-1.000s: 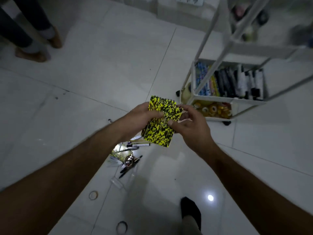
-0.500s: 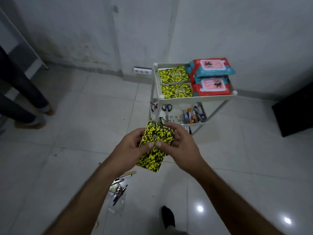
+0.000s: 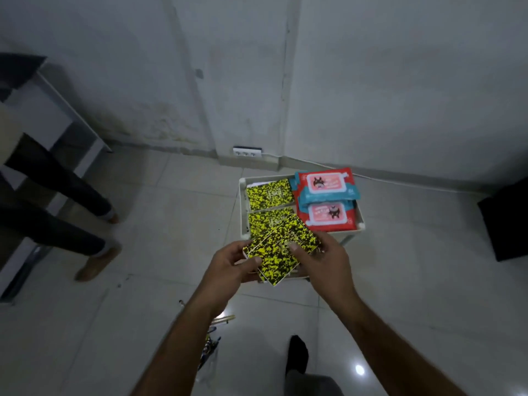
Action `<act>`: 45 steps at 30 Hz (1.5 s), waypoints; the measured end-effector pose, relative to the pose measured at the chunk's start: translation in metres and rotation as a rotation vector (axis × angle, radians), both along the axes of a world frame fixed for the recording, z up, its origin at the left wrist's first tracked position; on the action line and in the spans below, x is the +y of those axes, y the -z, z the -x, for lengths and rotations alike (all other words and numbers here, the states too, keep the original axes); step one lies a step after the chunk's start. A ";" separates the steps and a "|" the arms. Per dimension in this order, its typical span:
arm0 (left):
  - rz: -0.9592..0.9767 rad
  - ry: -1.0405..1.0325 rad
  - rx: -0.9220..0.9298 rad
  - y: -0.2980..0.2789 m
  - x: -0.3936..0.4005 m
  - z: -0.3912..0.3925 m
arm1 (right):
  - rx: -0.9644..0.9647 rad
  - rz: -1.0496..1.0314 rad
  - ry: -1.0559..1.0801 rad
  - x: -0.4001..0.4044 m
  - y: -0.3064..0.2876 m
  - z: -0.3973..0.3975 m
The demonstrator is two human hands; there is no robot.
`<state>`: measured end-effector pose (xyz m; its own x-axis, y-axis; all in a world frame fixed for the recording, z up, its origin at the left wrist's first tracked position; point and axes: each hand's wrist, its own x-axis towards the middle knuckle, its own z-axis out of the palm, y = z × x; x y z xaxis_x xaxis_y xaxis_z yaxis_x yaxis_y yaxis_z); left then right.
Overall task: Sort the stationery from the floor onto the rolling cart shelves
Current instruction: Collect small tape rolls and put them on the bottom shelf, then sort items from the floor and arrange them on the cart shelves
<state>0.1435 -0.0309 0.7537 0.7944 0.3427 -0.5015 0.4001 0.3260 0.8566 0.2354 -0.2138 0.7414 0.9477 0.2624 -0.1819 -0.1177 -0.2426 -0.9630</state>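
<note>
Both hands hold yellow-and-black patterned notebooks (image 3: pixel 281 250) just in front of the white rolling cart (image 3: pixel 360 221). My left hand (image 3: pixel 231 267) grips their lower left edge with its thumb on top. My right hand (image 3: pixel 325 258) holds the right side, thumb pressed on the covers. The notebooks are fanned slightly, one over another. On the cart's top shelf lie two more notebooks of the same pattern (image 3: pixel 270 194), and beside them two red-and-blue wipe packs (image 3: pixel 327 185). Pens and pencils (image 3: pixel 213 338) remain on the floor by my left forearm.
Another person's legs and brown shoes (image 3: pixel 95 262) stand at the left by a grey table frame. My own dark-socked foot (image 3: pixel 297 352) is at the bottom. A wall socket (image 3: pixel 247 152) sits behind the cart, and a black object (image 3: pixel 505 221) at the right edge.
The view has risen and moved toward the cart. My hands carried the notebooks forward, up to the top shelf's near edge, and fanned them apart.
</note>
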 end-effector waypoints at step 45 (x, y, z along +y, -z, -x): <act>-1.322 0.945 0.006 0.036 0.104 -0.176 | 0.154 0.277 0.234 0.093 0.019 -0.103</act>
<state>0.3200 0.0726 0.7178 0.9597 -0.0687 -0.2726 0.0237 -0.9464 0.3220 0.3385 -0.1210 0.7221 0.9323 -0.0368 -0.3598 -0.3384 -0.4400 -0.8318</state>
